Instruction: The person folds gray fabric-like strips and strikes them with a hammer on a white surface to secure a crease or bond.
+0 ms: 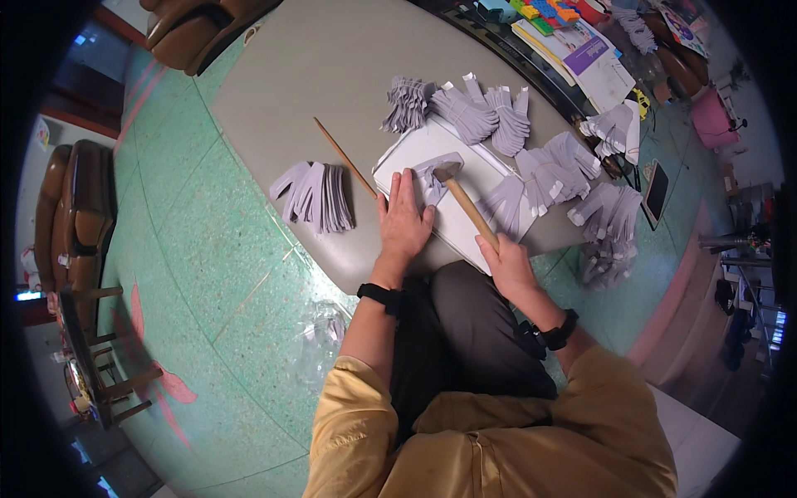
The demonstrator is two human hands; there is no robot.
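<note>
My right hand (pixel 508 264) grips the wooden handle of a hammer (pixel 473 209). The hammer's head rests on or just above a grey-lilac folded piece (pixel 437 168), which looks like fabric or soft sheet, on a white board (pixel 455 222). My left hand (pixel 403 222) lies flat with fingers stretched out, its fingertips at the left edge of that piece. Left of the hand stands a fanned stack of similar grey pieces (pixel 314 196). A thin brown stick (pixel 342 153) lies between that stack and the board.
Several more bundles of grey pieces (pixel 465 112) lie beyond and right of the board on the grey table (pixel 307 58). Papers (pixel 594 66), colourful toy bricks (pixel 544 12) and a phone-like dark slab (pixel 657 192) are at the far right. A clear plastic bag (pixel 320 340) lies on the green floor.
</note>
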